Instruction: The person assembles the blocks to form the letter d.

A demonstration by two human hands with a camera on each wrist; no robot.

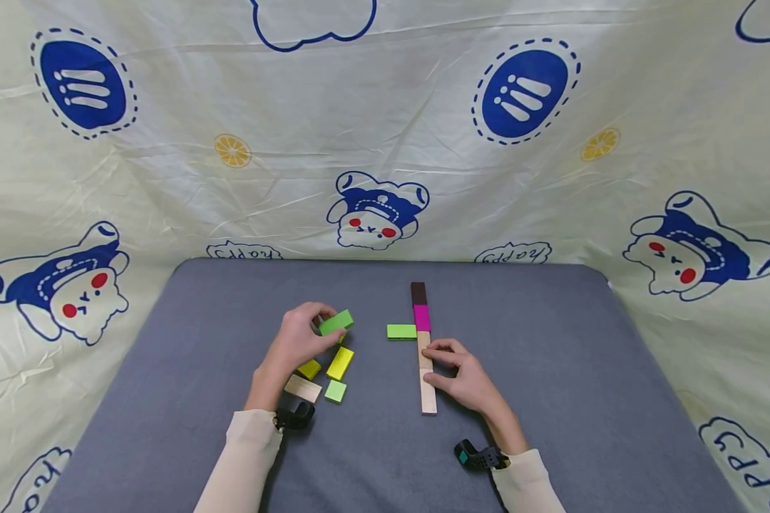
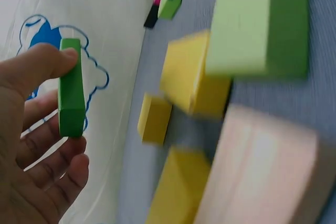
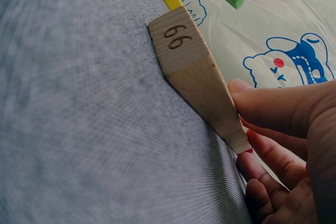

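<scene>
My left hand (image 1: 300,336) pinches a green block (image 1: 336,323) between thumb and fingers, held up above the other loose blocks. In the left wrist view, the thumb presses on one side of that green block (image 2: 72,90). My right hand (image 1: 467,377) touches the right side of a straight row with its thumb and fingertips. The row has two plain wooden blocks (image 1: 428,399), a magenta block (image 1: 421,318) and a dark brown block (image 1: 418,293) at the far end. Another green block (image 1: 401,332) sticks out left from the row. "66" marks the near wooden block (image 3: 176,43).
Below the left hand lie a yellow block (image 1: 340,363), another yellow block (image 1: 309,368), a wooden block (image 1: 303,388) and a light green block (image 1: 336,392). A grey cloth (image 1: 552,342) covers the table. Behind it hangs a printed curtain (image 1: 423,92).
</scene>
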